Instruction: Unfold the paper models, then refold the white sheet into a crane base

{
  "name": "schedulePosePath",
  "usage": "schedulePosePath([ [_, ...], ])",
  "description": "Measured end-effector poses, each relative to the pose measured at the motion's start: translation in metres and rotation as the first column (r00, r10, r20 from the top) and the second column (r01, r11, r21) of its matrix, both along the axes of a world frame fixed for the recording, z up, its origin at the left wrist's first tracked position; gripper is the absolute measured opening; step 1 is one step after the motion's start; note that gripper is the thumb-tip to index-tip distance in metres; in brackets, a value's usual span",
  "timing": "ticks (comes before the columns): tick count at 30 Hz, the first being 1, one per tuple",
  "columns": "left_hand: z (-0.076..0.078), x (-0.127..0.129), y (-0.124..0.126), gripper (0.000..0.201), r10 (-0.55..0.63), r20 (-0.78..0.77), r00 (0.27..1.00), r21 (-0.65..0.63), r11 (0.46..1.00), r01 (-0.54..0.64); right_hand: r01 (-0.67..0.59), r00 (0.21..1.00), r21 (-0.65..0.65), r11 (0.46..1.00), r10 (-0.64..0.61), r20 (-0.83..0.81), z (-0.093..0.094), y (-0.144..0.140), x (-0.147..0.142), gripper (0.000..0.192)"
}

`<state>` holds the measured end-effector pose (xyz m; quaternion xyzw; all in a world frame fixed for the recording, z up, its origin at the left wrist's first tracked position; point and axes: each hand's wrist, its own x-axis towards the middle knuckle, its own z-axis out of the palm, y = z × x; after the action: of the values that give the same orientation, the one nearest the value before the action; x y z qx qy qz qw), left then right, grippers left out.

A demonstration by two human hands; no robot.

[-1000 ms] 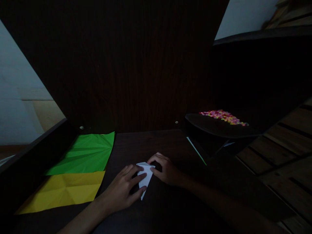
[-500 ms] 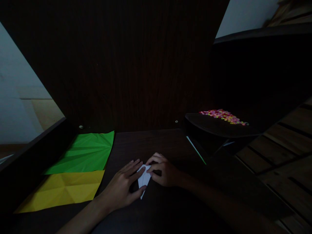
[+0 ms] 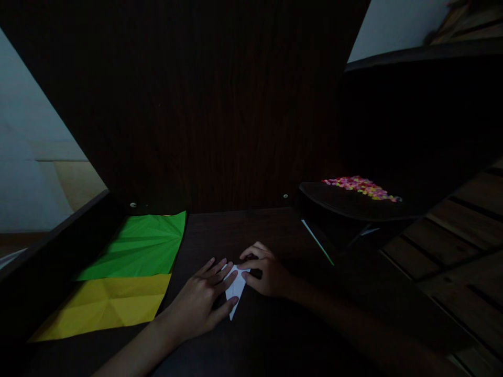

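Observation:
A small folded white paper [image 3: 238, 287], shaped like a narrow kite with its point toward me, lies on the dark tabletop. My left hand [image 3: 202, 301] rests on its left side, fingers stretched out and spread, the thumb near the lower tip. At the upper right corner of the paper, my right hand [image 3: 267, 269] is curled, with thumb and index finger closed on the edge. The fingers cover parts of the paper's upper edge.
To the left lie a creased green sheet [image 3: 137, 246] and a creased yellow sheet [image 3: 106, 303]. A thin white-and-green strip [image 3: 317, 242] lies at the right. Small pink and yellow pieces [image 3: 359, 187] are heaped on a dark shelf [image 3: 346, 209]. A dark upright panel [image 3: 236, 104] stands behind.
My right hand has shifted slightly right and up, and the paper's top looks wider at that corner. My left hand has barely moved, its fingers still on the paper.

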<state>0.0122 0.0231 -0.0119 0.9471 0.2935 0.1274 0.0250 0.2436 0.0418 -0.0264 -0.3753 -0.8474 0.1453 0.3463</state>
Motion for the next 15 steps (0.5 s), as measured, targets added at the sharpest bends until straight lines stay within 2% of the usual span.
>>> schedulePosePath([
  [4,-0.0023,0.0022,-0.0024,0.055,0.04,0.007,0.999,0.016,0.999,-0.04,0.034,0.999,0.006,0.999,-0.034,0.035,-0.0033,-0.0029,-0.0025,0.016],
  [8,-0.0038,0.0023,-0.0028,0.054,0.033,0.003,0.999,0.008,0.999,-0.033,0.05,0.998,0.007,0.999,-0.051,0.035,-0.0035,-0.0057,-0.0038,0.018],
  [15,0.0001,0.0028,-0.0018,0.053,0.04,0.001,0.999,-0.021,0.999,-0.04,0.05,0.997,0.042,0.998,-0.053,0.063,0.0017,-0.0041,-0.0003,0.019],
])
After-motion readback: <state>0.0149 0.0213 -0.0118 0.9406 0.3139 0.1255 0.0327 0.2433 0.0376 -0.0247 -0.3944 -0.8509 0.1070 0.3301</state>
